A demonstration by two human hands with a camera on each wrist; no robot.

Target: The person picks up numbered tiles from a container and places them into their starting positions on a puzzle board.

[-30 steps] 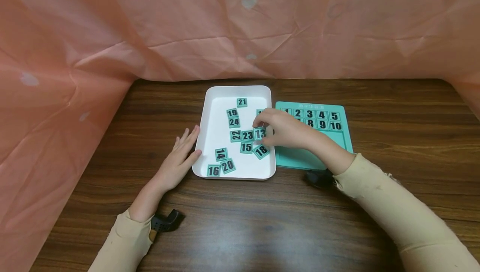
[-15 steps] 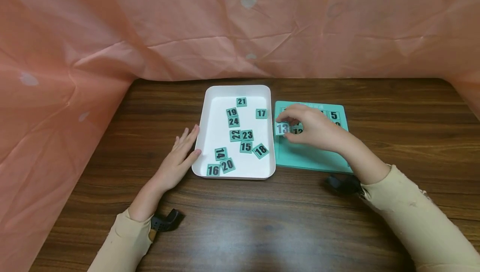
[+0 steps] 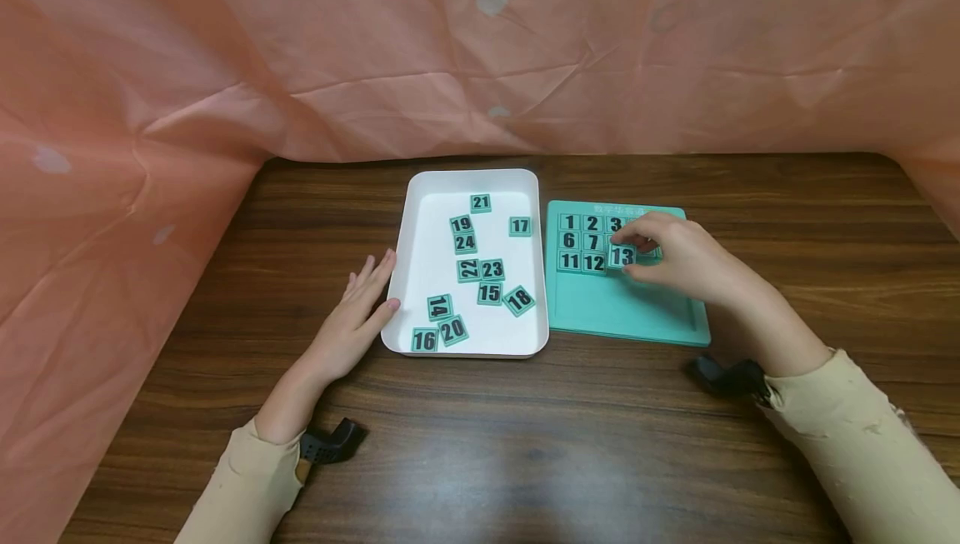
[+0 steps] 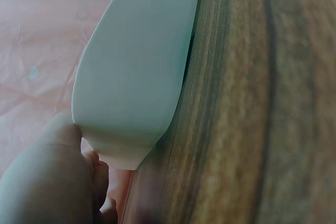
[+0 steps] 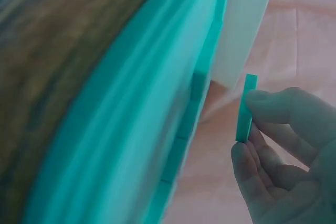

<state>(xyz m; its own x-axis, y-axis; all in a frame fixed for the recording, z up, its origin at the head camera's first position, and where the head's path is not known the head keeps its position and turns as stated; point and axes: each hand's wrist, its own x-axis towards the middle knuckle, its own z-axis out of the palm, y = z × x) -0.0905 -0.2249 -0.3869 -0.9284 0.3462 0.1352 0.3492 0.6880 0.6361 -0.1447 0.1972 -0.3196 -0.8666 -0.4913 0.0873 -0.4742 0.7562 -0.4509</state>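
Observation:
My right hand [image 3: 678, 257] pinches the number 13 tile [image 3: 622, 257] between thumb and fingers, over the teal puzzle board [image 3: 622, 311] just right of the 12 tile [image 3: 594, 262]. Edge-on in the right wrist view, the held tile [image 5: 246, 108] stands above the row of tiles. Tiles 1, 2, 3, 6, 7, 11 and 12 show on the board; others lie hidden behind the hand. With fingers extended, my left hand [image 3: 352, 323] rests against the left rim of the white tray [image 3: 465, 346]. In the left wrist view the thumb touches the tray's wall [image 4: 131, 66].
Loose number tiles lie scattered in the tray, among them the 14 tile [image 3: 439, 306], the 15 tile [image 3: 490, 293] and the 18 tile [image 3: 519, 301]. Tray and board stand side by side on the wooden table [image 3: 480, 444]. A pink cloth [image 3: 480, 52] hangs behind.
My right hand has lifted the 13 tile from the tray and carried it right, across the board's left edge to beside the 12 tile. The left hand has stayed at the tray.

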